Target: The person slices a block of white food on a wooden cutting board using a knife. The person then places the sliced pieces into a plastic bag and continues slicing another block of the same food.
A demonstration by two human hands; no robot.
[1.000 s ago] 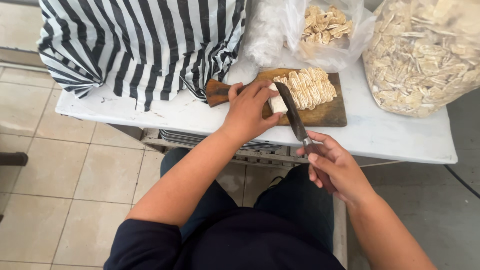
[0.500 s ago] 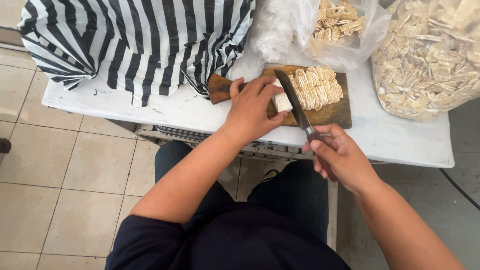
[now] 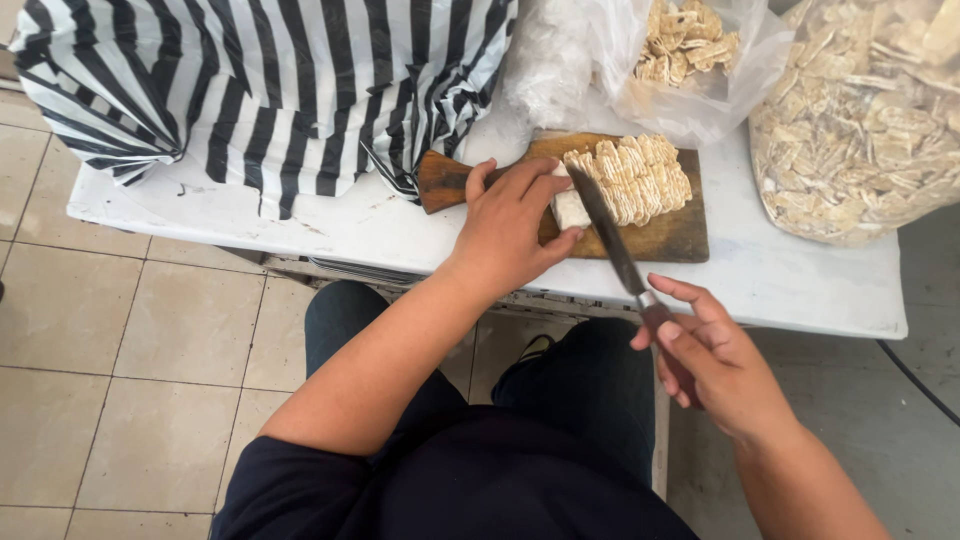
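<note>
looking down from the head view: a white block (image 3: 570, 208) is pinned on the wooden cutting board (image 3: 672, 238) by the left hand (image 3: 512, 228). left hand grip: fingers curled over the block's near end, thumb pressed at its lower side, so the hand is closed on the block, not wide. the block lies at the left part of the board, touching a row of cut pale slices (image 3: 632, 176) stacked on edge just to its right.

a knife (image 3: 612, 240) is held by the right hand (image 3: 712, 358). grip: fingers wrapped round the handle, index finger laid forward along the top, hand fully closed on it. the blade is angled up and left, its tip over the block where block and slices meet; whether the edge is touching the block cannot be told. the right hand is off the table edge, over the lap.

the board sits on a white table (image 3: 330, 228), its rounded handle end pointing left, partly covered by the left hand. behind the board a clear plastic bag (image 3: 700, 95) of cut pieces is seen, touching the board's far edge. a larger bag of slices (image 3: 860, 130) is at the table's right end. a black-and-white striped bag (image 3: 270, 85) fills the left part of the table. beige floor tiles (image 3: 130, 330) are seen below.
</note>
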